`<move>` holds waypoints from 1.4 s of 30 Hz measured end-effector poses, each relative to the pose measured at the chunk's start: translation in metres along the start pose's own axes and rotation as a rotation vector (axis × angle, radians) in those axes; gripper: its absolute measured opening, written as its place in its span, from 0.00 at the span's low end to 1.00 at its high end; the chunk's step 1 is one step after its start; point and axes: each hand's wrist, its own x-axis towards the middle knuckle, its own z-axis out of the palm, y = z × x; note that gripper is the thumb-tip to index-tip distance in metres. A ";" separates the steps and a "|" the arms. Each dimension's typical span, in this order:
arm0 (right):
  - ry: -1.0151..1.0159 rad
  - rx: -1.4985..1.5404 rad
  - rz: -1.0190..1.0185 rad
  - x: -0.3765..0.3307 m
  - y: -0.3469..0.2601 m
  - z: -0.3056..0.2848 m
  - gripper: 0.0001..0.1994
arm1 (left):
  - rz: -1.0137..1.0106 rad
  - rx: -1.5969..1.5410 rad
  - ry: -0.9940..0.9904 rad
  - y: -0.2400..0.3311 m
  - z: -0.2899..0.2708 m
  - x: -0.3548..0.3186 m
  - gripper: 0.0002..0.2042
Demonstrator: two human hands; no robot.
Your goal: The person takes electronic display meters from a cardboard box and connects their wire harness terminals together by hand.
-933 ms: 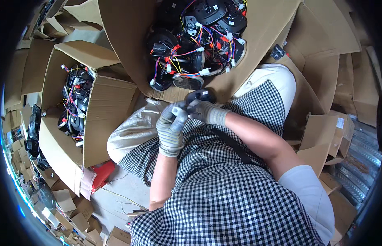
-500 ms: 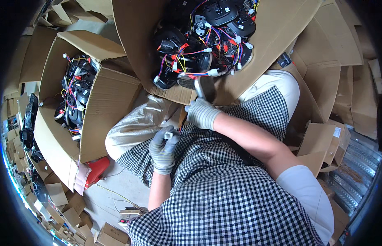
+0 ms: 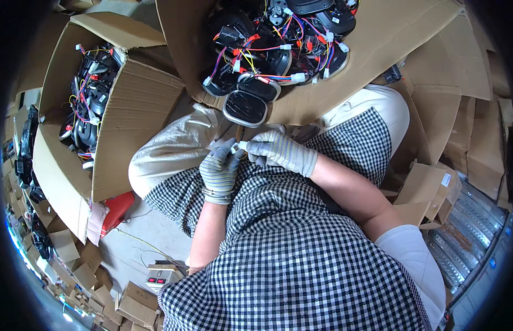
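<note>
Both hands wear grey knit gloves and meet above my lap. My left hand [image 3: 219, 170] and my right hand [image 3: 276, 151] pinch a small white connector [image 3: 237, 147] between their fingertips. Just beyond them a black oval part with a grey rim [image 3: 246, 107] lies at the lip of a tilted cardboard box [image 3: 377, 49]. That box holds a heap of black parts with coloured wires [image 3: 278, 38]. A checked apron covers my lap.
A second open cardboard box [image 3: 129, 105] at the left holds more black wired parts [image 3: 88, 102]. A red object [image 3: 117, 212] lies by my left knee. A small switch box [image 3: 161, 274] and loose cartons sit on the floor. Flattened cardboard lies at the right.
My right hand came back from the box lip and joined my left hand on the white connector. The view shifted, so the boxes appear higher.
</note>
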 end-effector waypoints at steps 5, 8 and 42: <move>0.009 0.097 0.140 0.013 0.019 0.001 0.17 | 0.250 0.429 0.039 0.000 0.001 -0.001 0.14; -0.051 0.187 0.211 0.005 0.013 -0.001 0.18 | 0.335 0.465 0.060 -0.001 0.000 -0.002 0.13; -0.019 -0.054 0.090 0.010 0.038 -0.004 0.17 | 0.400 0.447 -0.009 -0.004 0.005 -0.002 0.12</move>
